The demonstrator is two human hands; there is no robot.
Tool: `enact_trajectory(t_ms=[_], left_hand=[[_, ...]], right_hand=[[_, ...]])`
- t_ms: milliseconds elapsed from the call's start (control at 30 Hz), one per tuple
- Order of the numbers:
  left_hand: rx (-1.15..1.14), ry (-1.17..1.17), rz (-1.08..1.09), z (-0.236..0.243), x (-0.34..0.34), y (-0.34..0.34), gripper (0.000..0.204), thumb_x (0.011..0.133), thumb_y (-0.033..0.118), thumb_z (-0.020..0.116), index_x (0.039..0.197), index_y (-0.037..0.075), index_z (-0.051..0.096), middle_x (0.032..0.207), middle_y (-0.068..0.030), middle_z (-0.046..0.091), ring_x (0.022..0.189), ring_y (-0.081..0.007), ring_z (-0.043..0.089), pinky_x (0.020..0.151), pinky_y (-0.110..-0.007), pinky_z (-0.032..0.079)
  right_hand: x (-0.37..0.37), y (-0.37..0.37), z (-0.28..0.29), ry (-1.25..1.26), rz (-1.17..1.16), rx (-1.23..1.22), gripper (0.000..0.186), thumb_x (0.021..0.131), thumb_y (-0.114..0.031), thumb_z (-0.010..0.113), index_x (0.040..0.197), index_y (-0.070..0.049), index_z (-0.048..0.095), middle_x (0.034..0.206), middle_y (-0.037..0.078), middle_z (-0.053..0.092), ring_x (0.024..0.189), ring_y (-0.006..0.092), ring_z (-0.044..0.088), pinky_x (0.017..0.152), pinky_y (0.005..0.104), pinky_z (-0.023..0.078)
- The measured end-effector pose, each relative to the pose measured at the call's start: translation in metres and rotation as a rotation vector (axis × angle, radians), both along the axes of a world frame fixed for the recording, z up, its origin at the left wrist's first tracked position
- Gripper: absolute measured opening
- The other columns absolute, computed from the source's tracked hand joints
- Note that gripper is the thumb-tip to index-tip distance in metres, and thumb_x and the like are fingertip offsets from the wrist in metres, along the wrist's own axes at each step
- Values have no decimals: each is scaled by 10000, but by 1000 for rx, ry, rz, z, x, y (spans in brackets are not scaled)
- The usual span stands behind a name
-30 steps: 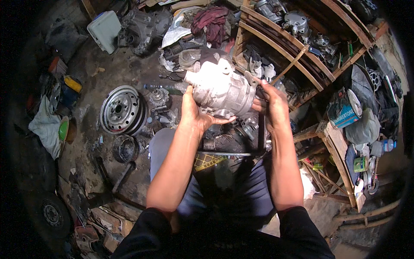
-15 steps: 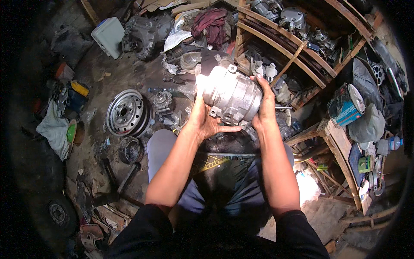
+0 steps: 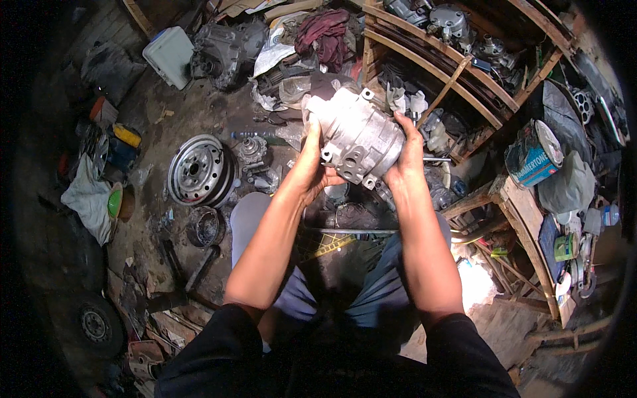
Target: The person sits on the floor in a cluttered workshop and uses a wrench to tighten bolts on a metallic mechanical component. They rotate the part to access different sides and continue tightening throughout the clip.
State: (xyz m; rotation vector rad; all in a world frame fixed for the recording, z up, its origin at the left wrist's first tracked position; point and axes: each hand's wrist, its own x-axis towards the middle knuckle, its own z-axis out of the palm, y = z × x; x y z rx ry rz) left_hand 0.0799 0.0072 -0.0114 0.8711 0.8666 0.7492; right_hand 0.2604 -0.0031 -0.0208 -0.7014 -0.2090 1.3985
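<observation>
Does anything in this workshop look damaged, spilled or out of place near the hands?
Nothing looks damaged or spilled. Both the left hand and right hand hold a silver ribbed metal housing, tilted, above the lap. A steel wheel rim lies flat on the cluttered, dirty floor.

Compressor underside: the lower face of the grey metal compressor [image 3: 358, 136] is covered by the palms of the left hand [image 3: 310, 169] and right hand [image 3: 405, 159].
Fingers: most fingers of both hands are hidden behind the housing.
Lap: what lies between the knees is lost in shadow.
Shelf [image 3: 464, 79]: its upper end is cut off by the frame's edge, and the parts on it are too crowded to be told apart.
Tyre [image 3: 93, 322]: it is half swallowed by the dark rim.
Floor clutter by the steel wheel rim [image 3: 199, 171]: the small pieces are too small to be identified.
</observation>
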Motion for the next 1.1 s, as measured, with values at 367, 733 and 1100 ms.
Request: enact_trajectory(t_ms=[367,733,1100], left_hand=[[249,255,128,3,-13,-6,568,990,501,521,1325,42,532,1203,-131,623,1002,-202,659,761,-345,591],[994,117,223,10,-3,-26,623,858,-42,686,1356,87,335,1433,-253,406,1292,-318,503,1039,-439,467],[1357,631,57,9,-1,-43,519,874,222,729,1339,112,530,1523,-367,258,1301,-554,434,993,-503,479]], right_hand=[[-11,3,-5,67,74,16,528,828,-339,591,1220,14,578,1162,179,648,1052,333,638,946,474,496],[-3,13,8,156,-270,468,649,793,-391,612,1318,-15,552,1276,160,615,1155,342,597,1008,492,466],[20,16,0,137,-229,563,680,797,-377,617,1365,-18,513,1356,185,562,1228,388,544,1063,559,417]])
